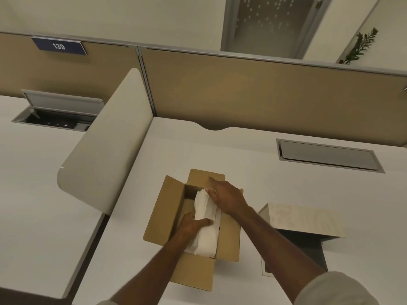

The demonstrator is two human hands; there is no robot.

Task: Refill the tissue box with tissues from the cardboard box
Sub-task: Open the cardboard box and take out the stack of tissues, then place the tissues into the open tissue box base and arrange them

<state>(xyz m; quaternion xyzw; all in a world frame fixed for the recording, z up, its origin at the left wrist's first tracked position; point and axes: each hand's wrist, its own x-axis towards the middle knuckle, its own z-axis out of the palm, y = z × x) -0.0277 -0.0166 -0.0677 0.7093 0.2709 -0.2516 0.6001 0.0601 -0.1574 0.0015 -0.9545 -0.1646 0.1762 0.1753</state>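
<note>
An open brown cardboard box [164,208] stands on the white desk, flaps spread. A white stack of tissues [206,234] lies lengthwise inside it, rising above the rim. My left hand [191,224] grips the stack's near part from the left, thumb across the top. My right hand [226,195] holds the stack's far end, fingers curled over it. To the right sits the tissue box [308,247], dark inside, with its pale patterned lid [304,219] tilted open. My right forearm crosses its near left corner.
A curved cream divider [103,155] rises left of the cardboard box. A tan partition wall [264,93] closes the desk's back. A grey cable hatch [328,156] lies flush at the far right; an open hatch [55,119] is on the neighbouring desk.
</note>
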